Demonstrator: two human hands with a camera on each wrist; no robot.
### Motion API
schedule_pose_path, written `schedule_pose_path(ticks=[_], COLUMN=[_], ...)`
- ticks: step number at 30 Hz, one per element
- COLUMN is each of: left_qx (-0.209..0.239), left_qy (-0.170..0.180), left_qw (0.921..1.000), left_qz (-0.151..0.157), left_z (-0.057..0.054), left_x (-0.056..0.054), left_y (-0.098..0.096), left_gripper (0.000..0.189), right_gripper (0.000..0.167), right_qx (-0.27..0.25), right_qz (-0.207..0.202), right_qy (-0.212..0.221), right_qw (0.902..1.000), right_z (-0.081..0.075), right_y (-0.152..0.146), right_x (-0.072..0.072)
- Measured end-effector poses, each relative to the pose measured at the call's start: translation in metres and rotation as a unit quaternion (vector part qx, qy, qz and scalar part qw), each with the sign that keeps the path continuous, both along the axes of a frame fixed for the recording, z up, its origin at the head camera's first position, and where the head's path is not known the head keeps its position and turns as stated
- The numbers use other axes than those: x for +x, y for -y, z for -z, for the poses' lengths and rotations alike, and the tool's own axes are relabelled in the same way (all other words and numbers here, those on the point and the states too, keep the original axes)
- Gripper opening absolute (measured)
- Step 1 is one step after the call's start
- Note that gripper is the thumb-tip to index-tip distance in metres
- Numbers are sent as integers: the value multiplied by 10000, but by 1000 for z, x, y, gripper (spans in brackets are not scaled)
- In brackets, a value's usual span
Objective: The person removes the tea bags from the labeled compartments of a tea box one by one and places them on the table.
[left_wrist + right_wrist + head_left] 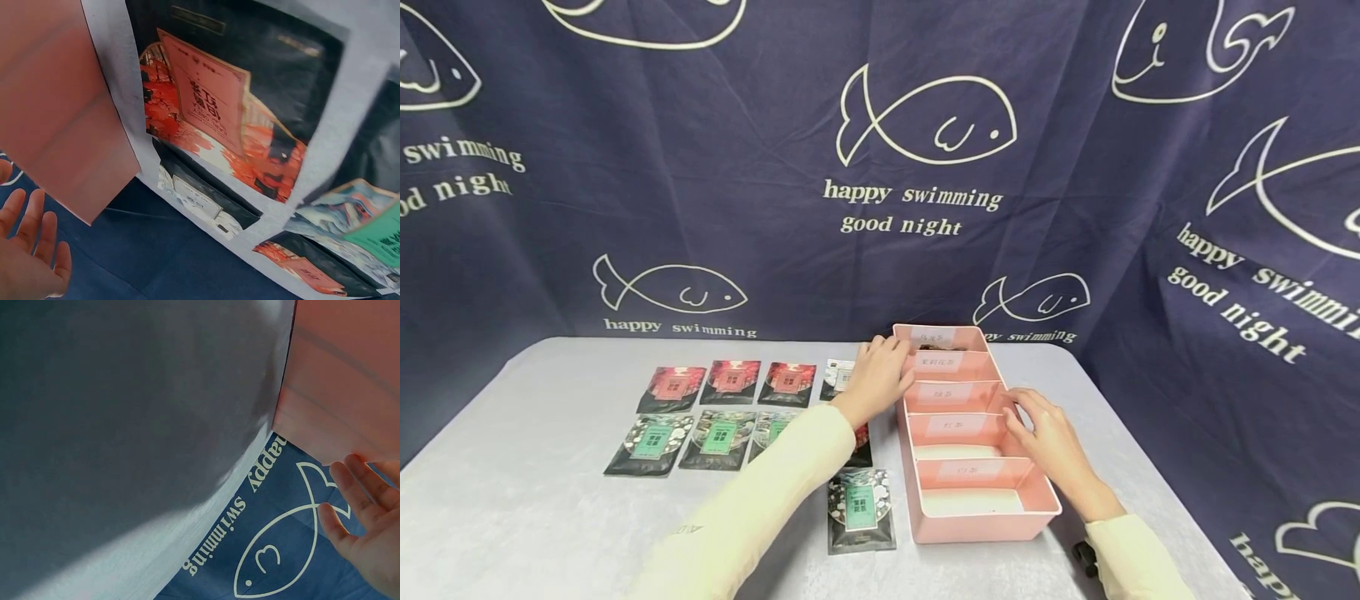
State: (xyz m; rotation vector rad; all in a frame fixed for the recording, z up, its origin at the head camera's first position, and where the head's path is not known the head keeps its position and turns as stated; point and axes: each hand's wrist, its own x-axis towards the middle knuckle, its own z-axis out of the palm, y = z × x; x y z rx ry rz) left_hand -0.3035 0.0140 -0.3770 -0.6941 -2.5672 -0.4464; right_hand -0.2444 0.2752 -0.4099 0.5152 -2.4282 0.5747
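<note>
A long pink divider box (985,528) stands lengthwise on the table, with a white paper label on each compartment. My left hand (877,372) is at its far left rim, fingertips near the edge; its loosely spread fingers also show in the left wrist view. On the opposite side, my right hand (1051,433) rests its fingers by the right rim, thumb apart. Something dark (943,347) lies in the farthest compartment. Beside the box are a black-and-green sachet (861,510) and a black-and-red sachet (219,106), the latter mostly behind my left forearm in the head view.
Left of the box, several sachets lie in rows: red ones (733,382) at the back, green-labelled ones (718,439) in front. A white-patterned sachet (837,379) lies by my left wrist. A dark blue fish-print curtain (790,167) hangs behind the grey table (535,500).
</note>
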Motion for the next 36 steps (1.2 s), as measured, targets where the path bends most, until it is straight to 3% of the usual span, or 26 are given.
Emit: schedule_pose_path(ticks=[11,21,27,36], left_qx=[-294,-283,-250,-281], left_qy=[-151,-237,-11,600], left_qw=[9989,9990,9994,9978], left_qz=[-337,-235,-256,49], left_z=[5,8,9,6], left_x=[-14,-25,-32,-36], left_y=[-10,-14,-15,-17], left_gripper=[24,27,31,34], right_gripper=[22,22,21,22], right_qx=[0,6,30,25], right_qz=[-10,-29,-43,-3], right_qy=[25,-23,-38,61], right_qw=[10000,10000,10000,10000], right_z=[0,0,0,-2], right_y=[-1,-1,0,1], right_x=[0,-1,-1,1])
